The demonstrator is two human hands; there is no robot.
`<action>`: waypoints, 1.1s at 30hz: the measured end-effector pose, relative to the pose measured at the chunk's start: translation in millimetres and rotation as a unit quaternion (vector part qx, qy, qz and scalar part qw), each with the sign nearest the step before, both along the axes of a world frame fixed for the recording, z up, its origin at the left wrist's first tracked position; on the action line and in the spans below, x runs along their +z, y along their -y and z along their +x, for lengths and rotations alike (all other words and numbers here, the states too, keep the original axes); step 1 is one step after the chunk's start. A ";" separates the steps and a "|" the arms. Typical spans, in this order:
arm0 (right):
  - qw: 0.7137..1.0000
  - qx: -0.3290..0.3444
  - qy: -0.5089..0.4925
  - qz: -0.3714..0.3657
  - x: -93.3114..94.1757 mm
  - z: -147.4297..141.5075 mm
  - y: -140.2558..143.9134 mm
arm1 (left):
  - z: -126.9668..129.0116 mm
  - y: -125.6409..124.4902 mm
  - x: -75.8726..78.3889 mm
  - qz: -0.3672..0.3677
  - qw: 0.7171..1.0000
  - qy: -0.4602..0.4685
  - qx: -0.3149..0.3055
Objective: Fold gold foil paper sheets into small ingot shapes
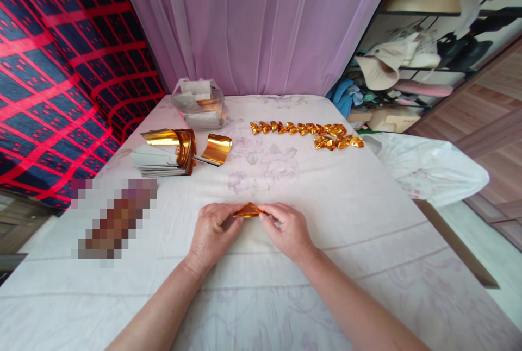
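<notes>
A lilac curtain [253, 25] hangs behind, and a red-and-navy checked cloth [53, 79] drapes the left side. In front of me is the bed [346, 220], under a pale sheet with a faint flower print, soft and slightly creased. My left hand [212, 234] and right hand [287, 231] meet near the close edge, and the fingers of both pinch a small gold foil piece [248, 211], folded to a flat triangle, just above the sheet. I judge it feather-light, thin and crinkly. It should hold a crease well, but the shiny face is slippery and it would tear or dent if squeezed hard. I'd grip it by the folded edges and corners, using the fingertips only.

Further back lies a row of finished gold folds [305, 131], small and puffy, each touching the next. To the left, a stack of gold sheets [167, 152] curls upward, with a loose curled sheet [217, 149] just beside it. A clear plastic bag [199, 104] sits behind those.
</notes>
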State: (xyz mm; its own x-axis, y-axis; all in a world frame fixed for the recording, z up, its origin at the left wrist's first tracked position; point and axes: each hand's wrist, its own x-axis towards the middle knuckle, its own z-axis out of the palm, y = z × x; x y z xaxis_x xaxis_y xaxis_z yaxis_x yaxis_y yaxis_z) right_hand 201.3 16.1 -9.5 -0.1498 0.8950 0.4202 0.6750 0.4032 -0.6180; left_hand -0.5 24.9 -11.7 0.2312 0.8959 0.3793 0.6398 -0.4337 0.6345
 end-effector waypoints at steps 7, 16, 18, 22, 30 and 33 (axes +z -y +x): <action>0.995 -0.017 0.060 0.079 -3.3 -0.9 1.1 | 1.4 0.7 -0.8 -0.002 1.000 -0.018 0.019; 0.988 -0.016 0.088 0.129 -3.4 1.5 0.2 | 1.7 2.7 5.0 0.006 0.999 -0.036 0.027; 0.987 -0.017 0.091 0.131 -3.8 1.3 0.3 | 2.4 3.2 6.8 -0.001 0.998 -0.053 0.035; 0.986 -0.013 0.100 0.132 -3.5 -0.4 1.1 | 4.4 4.1 10.5 -0.014 0.995 -0.085 0.046; 0.987 -0.011 0.096 0.124 -4.8 -3.0 1.6 | 6.5 5.8 12.6 0.009 0.991 -0.117 0.065; 0.990 -0.016 0.085 0.110 -5.5 -3.7 1.6 | 7.8 6.0 13.9 0.017 0.988 -0.134 0.070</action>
